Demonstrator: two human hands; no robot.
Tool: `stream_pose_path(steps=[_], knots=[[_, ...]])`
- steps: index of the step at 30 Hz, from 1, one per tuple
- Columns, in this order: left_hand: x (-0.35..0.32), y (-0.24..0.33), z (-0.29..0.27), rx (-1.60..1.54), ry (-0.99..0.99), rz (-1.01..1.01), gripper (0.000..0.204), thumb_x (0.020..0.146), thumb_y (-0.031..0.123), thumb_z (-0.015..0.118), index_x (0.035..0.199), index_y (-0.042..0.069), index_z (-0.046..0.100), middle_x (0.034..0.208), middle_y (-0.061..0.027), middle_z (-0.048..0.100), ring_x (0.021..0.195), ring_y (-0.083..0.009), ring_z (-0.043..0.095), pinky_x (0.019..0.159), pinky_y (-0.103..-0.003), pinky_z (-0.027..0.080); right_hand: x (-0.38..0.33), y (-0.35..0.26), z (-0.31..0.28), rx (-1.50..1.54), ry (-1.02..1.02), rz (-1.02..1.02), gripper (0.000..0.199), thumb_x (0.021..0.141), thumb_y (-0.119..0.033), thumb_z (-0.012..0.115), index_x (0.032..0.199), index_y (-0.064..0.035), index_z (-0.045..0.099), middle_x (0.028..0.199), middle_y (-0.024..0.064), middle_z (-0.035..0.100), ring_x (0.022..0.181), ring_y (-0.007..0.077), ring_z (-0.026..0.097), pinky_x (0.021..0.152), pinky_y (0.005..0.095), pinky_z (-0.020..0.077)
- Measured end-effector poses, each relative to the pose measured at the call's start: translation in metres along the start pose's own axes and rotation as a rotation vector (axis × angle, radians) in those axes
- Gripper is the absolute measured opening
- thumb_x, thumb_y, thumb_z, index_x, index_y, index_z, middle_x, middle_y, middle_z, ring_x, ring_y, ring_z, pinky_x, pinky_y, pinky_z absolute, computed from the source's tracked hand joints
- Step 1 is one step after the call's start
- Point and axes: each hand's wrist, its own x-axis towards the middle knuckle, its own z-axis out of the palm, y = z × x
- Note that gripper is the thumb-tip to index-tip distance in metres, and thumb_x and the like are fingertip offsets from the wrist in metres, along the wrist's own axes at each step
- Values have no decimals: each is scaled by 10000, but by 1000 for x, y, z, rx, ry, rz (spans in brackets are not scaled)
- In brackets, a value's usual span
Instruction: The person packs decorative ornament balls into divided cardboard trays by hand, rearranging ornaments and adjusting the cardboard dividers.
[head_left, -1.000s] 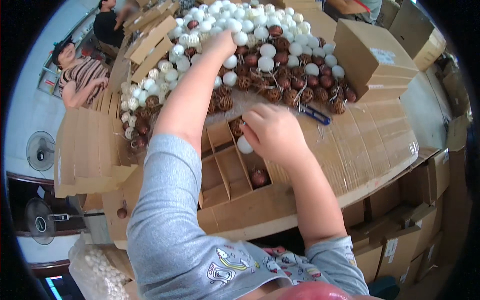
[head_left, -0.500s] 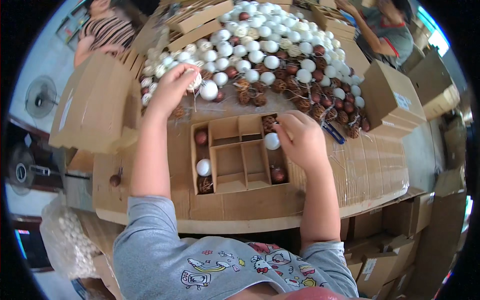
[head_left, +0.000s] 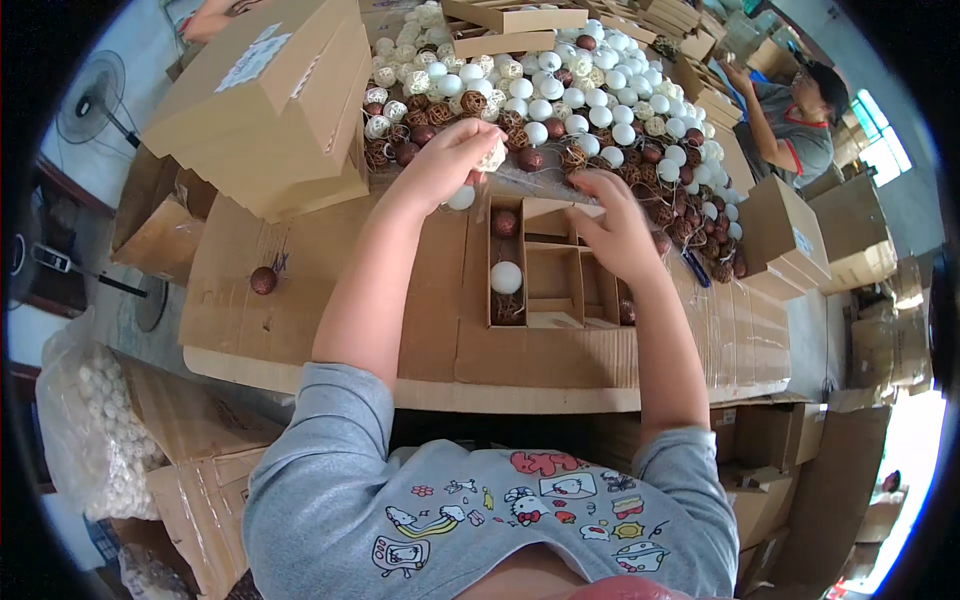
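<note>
Divided box (head_left: 553, 272) | left hand (head_left: 450, 160) pinches woven ball (head_left: 492, 157) above it | right hand (head_left: 612, 228) curled over compartments, grip unclear

Left hand (head_left: 447, 160) up at pile edge, fingers closed on pale woven ball (head_left: 492, 156), smooth white ball (head_left: 461, 197) just below it. Right hand (head_left: 612, 228) spread over divided cardboard box (head_left: 553, 268). Inside box: brown ball (head_left: 505, 222), white ball (head_left: 506, 277), wicker ball (head_left: 507, 308). Lone brown ball (head_left: 263, 280) well left on cardboard tabletop (head_left: 330, 300).

Stacked cartons (head_left: 280, 100), floor fan (head_left: 92, 98), perhaps a bright window (head_left: 872, 130).
</note>
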Motion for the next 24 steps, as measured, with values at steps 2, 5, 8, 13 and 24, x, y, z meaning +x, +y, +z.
stream_pose_path(steps=[2,5,8,13,24], knots=[[-5,10,7,-62,37,7,261,983,302,494,1127,104,584,986,20,608,812,-57,511,671,-207,428,19,-12,19,104,-95,-32,447,823,-159,652,1232,-32,521,1222,186,524,1128,338,528,959,385,435],[-9,21,3,24,78,82,264,962,256,535,1168,91,550,1021,4,582,840,-75,521,711,-229,433,46,-19,39,-12,-138,-2,441,815,-226,649,1199,-32,555,1175,199,559,1104,357,542,945,407,441],[-6,23,-7,443,270,353,277,891,131,620,1142,49,539,1015,-30,584,914,-123,555,779,-261,462,85,2,40,-309,-145,146,244,821,-200,560,992,-70,676,941,186,658,939,360,621,830,446,495],[-36,62,2,579,259,541,299,836,24,648,1115,42,542,1108,-61,552,976,-154,565,810,-286,475,136,91,28,-501,6,338,252,815,-239,543,975,-110,688,962,172,676,919,347,642,806,448,509],[-69,94,17,491,150,750,358,742,7,698,1063,32,540,1031,-111,584,975,-281,574,840,-356,464,195,141,48,-661,-213,669,532,709,-379,639,1193,-162,595,1205,99,634,1154,297,575,958,433,445]])
